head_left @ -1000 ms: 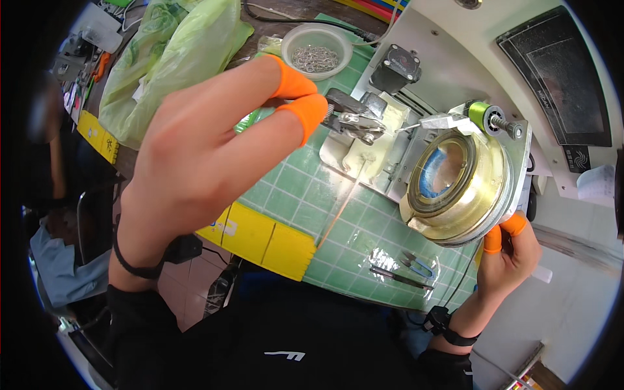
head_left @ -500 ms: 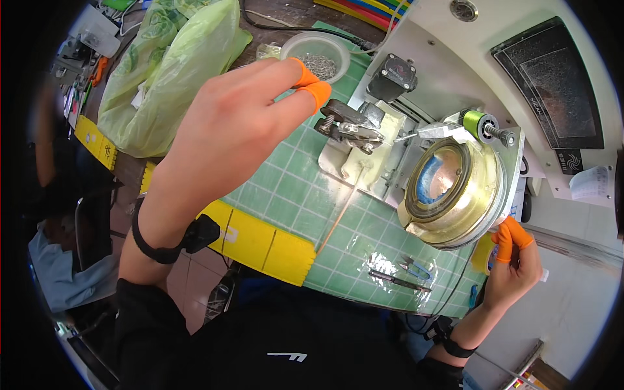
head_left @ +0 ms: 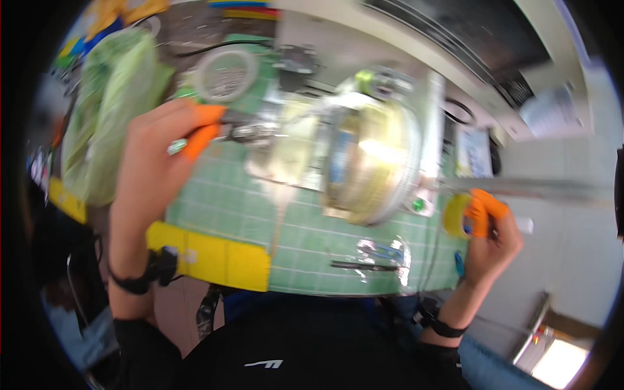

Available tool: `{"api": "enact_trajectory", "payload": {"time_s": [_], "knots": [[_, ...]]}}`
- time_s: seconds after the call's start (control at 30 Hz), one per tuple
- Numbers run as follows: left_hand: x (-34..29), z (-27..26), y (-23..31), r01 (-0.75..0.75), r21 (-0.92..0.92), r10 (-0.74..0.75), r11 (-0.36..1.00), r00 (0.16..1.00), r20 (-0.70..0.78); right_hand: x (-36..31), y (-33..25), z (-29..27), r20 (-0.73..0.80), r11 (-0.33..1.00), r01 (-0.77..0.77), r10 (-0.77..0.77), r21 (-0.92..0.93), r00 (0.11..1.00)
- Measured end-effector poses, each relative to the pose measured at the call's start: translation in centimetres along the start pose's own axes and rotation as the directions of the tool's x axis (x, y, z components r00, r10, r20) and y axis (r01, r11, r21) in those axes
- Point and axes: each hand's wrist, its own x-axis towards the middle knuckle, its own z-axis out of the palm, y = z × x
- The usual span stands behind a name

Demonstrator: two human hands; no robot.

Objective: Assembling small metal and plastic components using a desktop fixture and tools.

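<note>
My left hand (head_left: 153, 146), with orange finger cots on thumb and forefinger, reaches in from the left. Its fingertips close on the dark end of a small metal clamp (head_left: 253, 130), though blur softens the contact. Right of the clamp stands a brass-coloured drum (head_left: 374, 162) with a blue lining. My right hand (head_left: 495, 231), in orange cots too, has its fingers curled together beside a yellow tape roll (head_left: 453, 214); whatever they may hold is hidden. A thin stick (head_left: 278, 221) slants from the pale plate (head_left: 296, 140) toward the front of the mat.
Small metal parts fill a round tub (head_left: 225, 75) behind the clamp. A green plastic bag (head_left: 110, 110) lies at the left. Yellow strips (head_left: 208, 257) edge the green mat (head_left: 309, 250). A dark pen-like tool (head_left: 364, 265) lies near the front. The white machine housing (head_left: 331, 32) rises behind.
The view has swung, shifting the scene leftward and blurring it. My right hand is now farther from the drum, near the tape roll. My left hand stays at the clamp.
</note>
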Motion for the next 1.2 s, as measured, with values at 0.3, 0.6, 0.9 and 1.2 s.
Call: {"api": "enact_trajectory", "payload": {"time_s": [0.3, 0.6, 0.9, 1.2], "knots": [[-0.6, -0.2, 0.5, 0.152, 0.012, -0.152, 0.988, 0.987, 0.050, -0.5, 2.9, -0.9, -0.066, 0.993, 0.071, -0.077, -0.093, 0.995], [-0.6, 0.0, 0.8, 0.134, 0.077, -0.136, 0.988, 0.990, 0.023, -2.3, 5.3, 0.2, -0.023, 0.995, 0.012, -0.014, -0.099, 1.000], [-1.7, -1.2, 1.7, 0.126, 0.180, -0.127, 0.976, 0.992, -0.007, -3.9, 3.4, -1.7, -0.066, 0.999, -0.021, 0.019, -0.032, 0.998], [-15.3, -7.5, 9.7, 0.260, -0.214, -0.056, 0.942, 0.748, 0.661, -12.0, 0.8, -13.9, 0.578, 0.908, -0.360, 0.180, 0.214, 0.796]]}}
